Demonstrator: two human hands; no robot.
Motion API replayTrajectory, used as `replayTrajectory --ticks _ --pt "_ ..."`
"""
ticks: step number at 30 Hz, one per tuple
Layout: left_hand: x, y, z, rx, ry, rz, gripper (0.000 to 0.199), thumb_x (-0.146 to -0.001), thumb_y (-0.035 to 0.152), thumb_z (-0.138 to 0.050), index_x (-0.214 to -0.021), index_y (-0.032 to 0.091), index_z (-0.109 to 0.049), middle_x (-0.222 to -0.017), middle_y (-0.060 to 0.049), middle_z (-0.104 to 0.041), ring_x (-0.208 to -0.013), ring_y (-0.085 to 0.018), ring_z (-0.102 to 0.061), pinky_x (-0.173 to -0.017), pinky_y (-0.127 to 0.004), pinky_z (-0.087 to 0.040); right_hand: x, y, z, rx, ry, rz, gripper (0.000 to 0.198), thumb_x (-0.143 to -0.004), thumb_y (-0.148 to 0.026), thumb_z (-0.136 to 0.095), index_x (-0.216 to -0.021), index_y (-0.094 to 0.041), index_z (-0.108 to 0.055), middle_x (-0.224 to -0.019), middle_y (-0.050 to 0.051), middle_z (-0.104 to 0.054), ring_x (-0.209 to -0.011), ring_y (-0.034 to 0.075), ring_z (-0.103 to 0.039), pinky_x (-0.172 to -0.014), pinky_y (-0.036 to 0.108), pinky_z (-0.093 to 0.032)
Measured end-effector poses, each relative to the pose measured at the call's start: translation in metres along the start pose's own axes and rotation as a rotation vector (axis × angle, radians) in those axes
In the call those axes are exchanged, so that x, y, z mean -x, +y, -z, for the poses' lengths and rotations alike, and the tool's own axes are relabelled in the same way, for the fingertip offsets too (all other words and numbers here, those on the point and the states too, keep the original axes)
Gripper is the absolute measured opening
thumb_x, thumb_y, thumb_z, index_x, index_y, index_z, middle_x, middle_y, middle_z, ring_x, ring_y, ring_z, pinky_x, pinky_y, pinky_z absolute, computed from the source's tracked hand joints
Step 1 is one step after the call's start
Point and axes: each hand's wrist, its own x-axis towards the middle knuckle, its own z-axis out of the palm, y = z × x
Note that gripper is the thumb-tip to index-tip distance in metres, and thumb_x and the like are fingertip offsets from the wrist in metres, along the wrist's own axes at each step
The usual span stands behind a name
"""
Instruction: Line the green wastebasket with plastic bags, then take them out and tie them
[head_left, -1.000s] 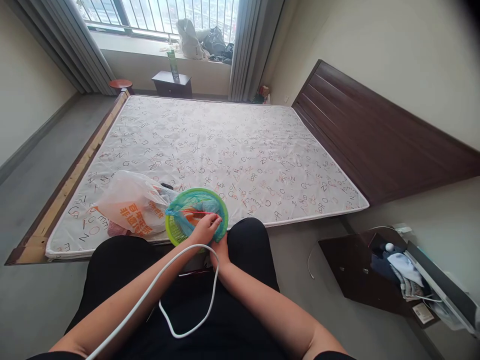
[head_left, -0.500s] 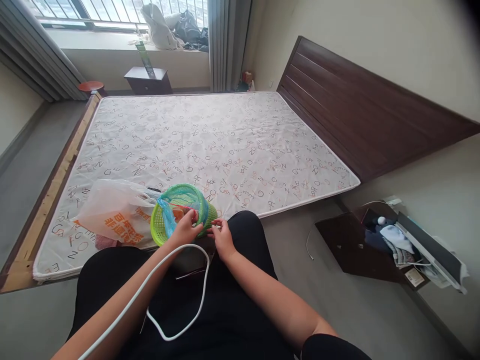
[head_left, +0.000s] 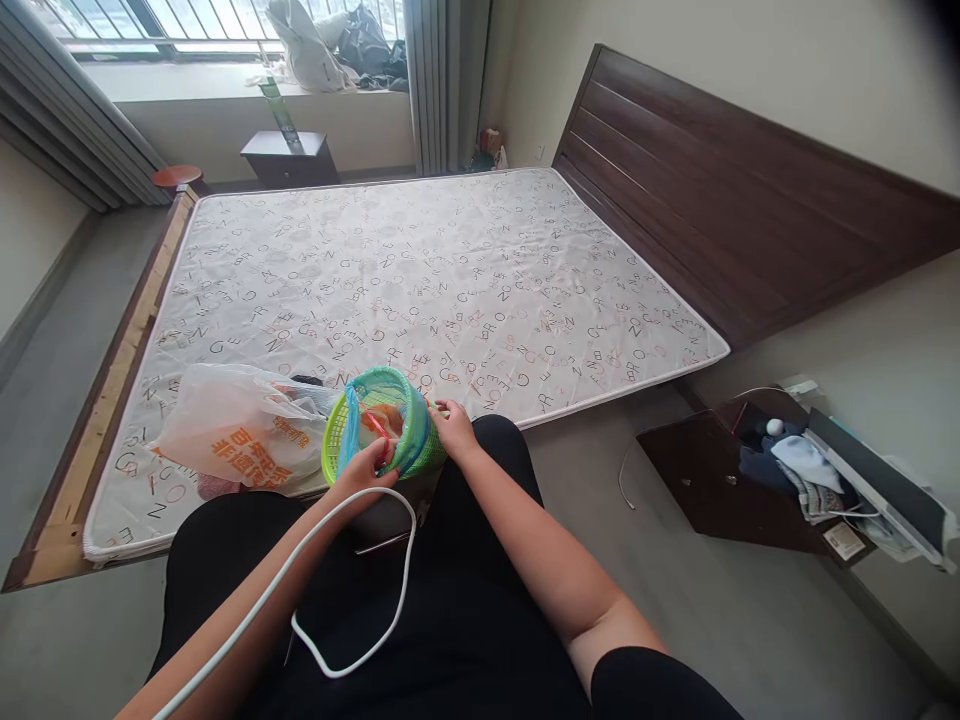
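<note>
A green mesh plastic basket (head_left: 330, 440) lies tilted by my knees at the mattress edge, its mouth toward the left. A thin blue-green plastic bag (head_left: 412, 400) lines it and is folded over the rim. Inside show a red strip and something orange-brown that I cannot make out. My left hand (head_left: 367, 468) is closed on the near rim, where the bag folds over. My right hand (head_left: 453, 430) is at the basket's right side, fingers bent against the bag's edge; its fingertips are partly hidden. A white cable (head_left: 409, 560) loops over my left forearm and lap.
A white plastic bag (head_left: 217, 420) with orange print lies left of the basket on the bare mattress (head_left: 390, 270). To the right, a dark nightstand (head_left: 697, 480) holds clothes and a device. A dark headboard (head_left: 720, 170) stands behind the mattress.
The basket has shifted right. My right hand has moved up along its side, and my left hand has moved slightly down on the rim. More of the red strip shows inside.
</note>
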Motion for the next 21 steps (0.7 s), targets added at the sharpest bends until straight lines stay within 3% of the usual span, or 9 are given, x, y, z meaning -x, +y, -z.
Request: replayTrajectory --ticks 4,8,14,18,21 --pt "0.007 0.002 -0.002 -0.181 -0.121 -0.013 0.019 -0.086 0.029 -0.06 -0.081 0.022 -0.043 -0.078 0.0 -0.06 -0.071 -0.016 -0.053 -0.069 -0.033 -0.045 -0.025 -0.019 0.009 -0.046 -0.112 -0.086 0.015 -0.078 -0.029 -0.077 -0.081 -0.018 -0.066 -0.082 0.001 -0.067 -0.081 0.017 -0.062 -0.081 0.03 -0.051" --pt "0.01 0.009 -0.006 -0.401 -0.263 -0.008 0.011 -0.094 0.033 -0.051 -0.092 0.023 -0.051 -0.082 -0.003 -0.064 -0.07 -0.018 -0.057 -0.067 -0.032 -0.041 -0.034 -0.032 0.019 -0.169 -0.17 -0.115 0.018 -0.085 -0.033 -0.072 -0.086 -0.02 -0.06 -0.085 0.0 -0.066 -0.075 0.013 -0.061 -0.074 0.027 -0.053" --pt "0.009 0.007 -0.012 -0.513 -0.285 0.007 0.011 -0.098 0.034 -0.047 -0.095 0.024 -0.05 -0.082 -0.006 -0.065 -0.071 -0.022 -0.062 -0.067 -0.033 -0.038 -0.023 -0.023 0.026 -0.206 -0.18 -0.237 0.022 -0.079 -0.027 -0.078 -0.086 -0.02 -0.058 -0.075 -0.001 -0.061 -0.062 0.011 -0.057 -0.06 0.025 -0.05" --pt "0.011 0.002 -0.013 -0.557 -0.295 0.013 0.013 -0.099 0.034 -0.047 -0.097 0.023 -0.054 -0.08 -0.007 -0.065 -0.07 -0.022 -0.063 -0.065 -0.033 -0.036 -0.015 -0.019 0.029 -0.263 -0.181 -0.22 0.026 -0.074 -0.027 -0.082 -0.082 -0.019 -0.059 -0.065 -0.005 -0.057 -0.053 0.008 -0.047 -0.053 0.022 -0.041" --pt "0.009 0.0 -0.017 -0.601 -0.312 0.009 0.02 -0.101 0.036 -0.043 -0.102 0.022 -0.058 -0.081 -0.007 -0.066 -0.068 -0.022 -0.062 -0.062 -0.032 -0.034 -0.012 -0.036 0.047 -0.327 -0.128 -0.181 0.031 -0.073 -0.032 -0.082 -0.085 -0.022 -0.055 -0.064 -0.008 -0.053 -0.053 0.007 -0.046 -0.054 0.021 -0.041"
